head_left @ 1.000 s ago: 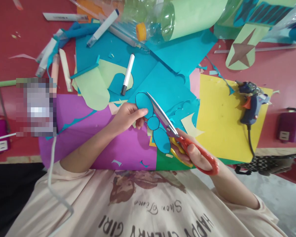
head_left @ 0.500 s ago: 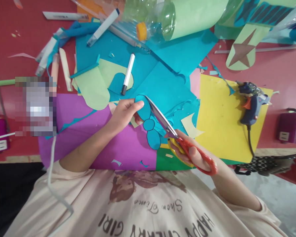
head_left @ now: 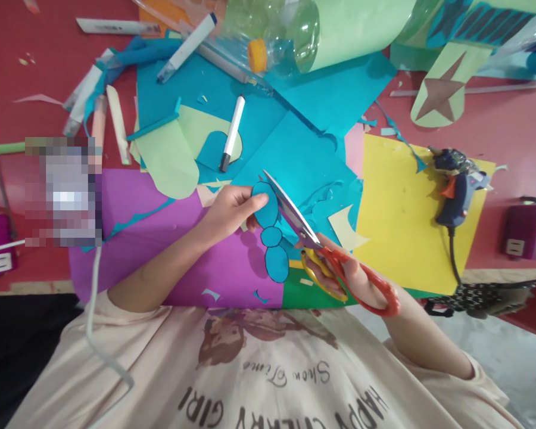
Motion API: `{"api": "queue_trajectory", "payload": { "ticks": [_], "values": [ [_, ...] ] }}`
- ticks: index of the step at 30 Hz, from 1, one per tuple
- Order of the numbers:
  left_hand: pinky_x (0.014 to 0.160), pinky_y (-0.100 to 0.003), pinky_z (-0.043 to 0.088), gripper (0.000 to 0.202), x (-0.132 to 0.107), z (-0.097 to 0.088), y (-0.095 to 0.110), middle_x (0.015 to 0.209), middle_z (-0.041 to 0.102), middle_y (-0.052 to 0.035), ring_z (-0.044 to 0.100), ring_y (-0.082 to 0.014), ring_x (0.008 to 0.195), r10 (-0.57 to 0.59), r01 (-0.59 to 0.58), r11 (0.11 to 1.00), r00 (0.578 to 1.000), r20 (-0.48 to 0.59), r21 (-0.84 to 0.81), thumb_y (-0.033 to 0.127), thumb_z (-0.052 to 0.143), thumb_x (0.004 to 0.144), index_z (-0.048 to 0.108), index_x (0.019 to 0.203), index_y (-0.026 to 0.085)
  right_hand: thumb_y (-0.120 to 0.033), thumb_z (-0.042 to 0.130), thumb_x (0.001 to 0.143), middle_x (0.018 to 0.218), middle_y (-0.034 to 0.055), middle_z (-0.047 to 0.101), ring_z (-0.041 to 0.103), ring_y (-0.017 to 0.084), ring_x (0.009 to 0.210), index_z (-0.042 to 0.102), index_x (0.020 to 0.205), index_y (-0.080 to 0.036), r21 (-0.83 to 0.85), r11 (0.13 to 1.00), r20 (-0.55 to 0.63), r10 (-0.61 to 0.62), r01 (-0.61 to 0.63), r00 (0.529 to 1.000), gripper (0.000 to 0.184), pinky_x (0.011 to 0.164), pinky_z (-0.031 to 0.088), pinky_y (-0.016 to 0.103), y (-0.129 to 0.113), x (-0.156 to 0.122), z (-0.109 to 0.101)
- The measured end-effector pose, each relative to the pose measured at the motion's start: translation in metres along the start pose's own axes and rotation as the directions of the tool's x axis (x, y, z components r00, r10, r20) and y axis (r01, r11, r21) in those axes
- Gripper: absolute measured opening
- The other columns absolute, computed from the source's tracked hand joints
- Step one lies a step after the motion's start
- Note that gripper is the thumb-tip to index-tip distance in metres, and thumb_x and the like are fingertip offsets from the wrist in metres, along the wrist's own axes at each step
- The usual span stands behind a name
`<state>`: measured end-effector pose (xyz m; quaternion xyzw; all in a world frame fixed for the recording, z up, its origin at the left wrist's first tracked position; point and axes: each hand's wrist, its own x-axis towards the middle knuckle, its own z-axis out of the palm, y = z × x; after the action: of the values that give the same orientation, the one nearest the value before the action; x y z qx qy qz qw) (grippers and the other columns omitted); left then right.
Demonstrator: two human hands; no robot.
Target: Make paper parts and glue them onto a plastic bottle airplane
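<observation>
Between the thumb and fingers of my left hand [head_left: 230, 211] is a blue paper cutout [head_left: 277, 264], pinched at its largest lobe. It has three rounded lobes in a row, outlined in dark ink, and hangs over the purple paper [head_left: 196, 262]. My right hand [head_left: 355, 274] grips scissors [head_left: 297, 217] by their red and yellow handles. The blades are slightly apart and point up and left, alongside the right edge of the top lobe. Whether they touch the paper there, I cannot tell.
Blue sheets [head_left: 299, 149] and a white marker [head_left: 233, 134] lie beyond my hands. A glue gun [head_left: 460, 190] rests on yellow paper [head_left: 397, 220] at the right. Plastic bottles [head_left: 290, 53] stretch across the back. A pale green rounded piece [head_left: 172, 161] lies left.
My left hand has shifted the blue cutout slightly right and towards me. The scissor blades have opened a little, and the red handle has moved slightly right.
</observation>
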<state>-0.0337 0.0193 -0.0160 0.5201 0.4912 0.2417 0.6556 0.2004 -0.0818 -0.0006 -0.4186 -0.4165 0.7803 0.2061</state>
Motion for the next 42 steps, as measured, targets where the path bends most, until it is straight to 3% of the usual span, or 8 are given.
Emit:
{"api": "queue_trajectory", "payload": {
  "ticks": [10,18,24,35,37,42],
  "values": [
    [0.041,-0.018,0.044,0.033,0.001,-0.001,0.002,0.042,0.058,0.0025,0.055,-0.0080,0.039,-0.035,0.035,0.999,0.999,0.001,-0.006,0.036,0.059,0.077,0.052,0.049,0.019,-0.083,0.040,0.077,0.062,-0.0083,0.036,0.020,0.003,0.039,0.051,0.120,-0.023,0.113,0.994,0.018,-0.007,0.005,1.000,0.074,0.033,0.019,0.021,0.005,0.005,0.001],
    [0.044,-0.021,0.043,0.033,0.000,-0.002,0.002,0.043,0.057,0.0017,0.053,-0.0090,0.040,-0.049,0.049,0.999,0.999,0.003,-0.010,0.035,0.056,0.078,0.051,0.049,0.019,-0.081,0.046,0.076,0.064,-0.0084,0.035,0.020,0.003,0.040,0.051,0.118,-0.022,0.070,0.997,0.014,0.028,-0.029,1.000,0.072,0.034,0.018,0.021,-0.007,0.003,0.000],
    [0.043,-0.022,0.027,0.042,0.003,-0.004,-0.004,0.041,0.033,0.0060,0.033,-0.0060,0.040,0.023,-0.020,0.999,0.997,-0.068,0.041,0.039,0.057,0.075,0.033,0.046,0.020,-0.080,0.047,0.076,0.064,-0.0084,0.032,0.020,0.003,0.041,0.049,0.123,-0.023,0.074,0.996,0.021,0.056,-0.058,0.998,0.074,0.034,0.017,0.020,-0.003,0.000,-0.004],
    [0.046,-0.026,0.016,0.046,0.003,-0.004,-0.001,0.048,0.017,0.0060,0.016,-0.0054,0.044,0.059,-0.056,0.997,0.996,-0.071,0.045,0.038,0.054,0.076,0.021,0.048,0.020,-0.080,0.052,0.073,0.069,-0.0072,0.035,0.020,0.002,0.042,0.051,0.115,-0.021,0.081,0.994,0.016,0.069,-0.070,0.997,0.073,0.032,0.016,0.020,-0.008,-0.001,-0.005],
    [0.044,-0.025,0.018,0.047,0.003,-0.005,-0.002,0.047,0.018,0.0059,0.018,-0.0052,0.043,0.041,-0.038,0.999,0.996,-0.075,0.039,0.039,0.055,0.076,0.022,0.048,0.020,-0.081,0.053,0.072,0.071,-0.0066,0.036,0.020,0.002,0.042,0.051,0.113,-0.021,0.067,0.995,0.014,0.072,-0.073,0.997,0.073,0.031,0.016,0.020,-0.010,-0.002,-0.005],
    [0.041,-0.023,0.034,0.043,0.004,-0.006,-0.001,0.043,0.031,0.0050,0.039,-0.0079,0.040,-0.028,0.028,1.000,0.997,-0.070,0.002,0.041,0.057,0.075,0.031,0.047,0.021,-0.086,0.047,0.069,0.073,-0.0047,0.038,0.024,0.003,0.045,0.052,0.113,-0.021,-0.019,0.994,-0.020,0.106,-0.107,0.994,0.078,0.033,0.018,0.021,-0.018,-0.002,-0.005]
  ]
}}
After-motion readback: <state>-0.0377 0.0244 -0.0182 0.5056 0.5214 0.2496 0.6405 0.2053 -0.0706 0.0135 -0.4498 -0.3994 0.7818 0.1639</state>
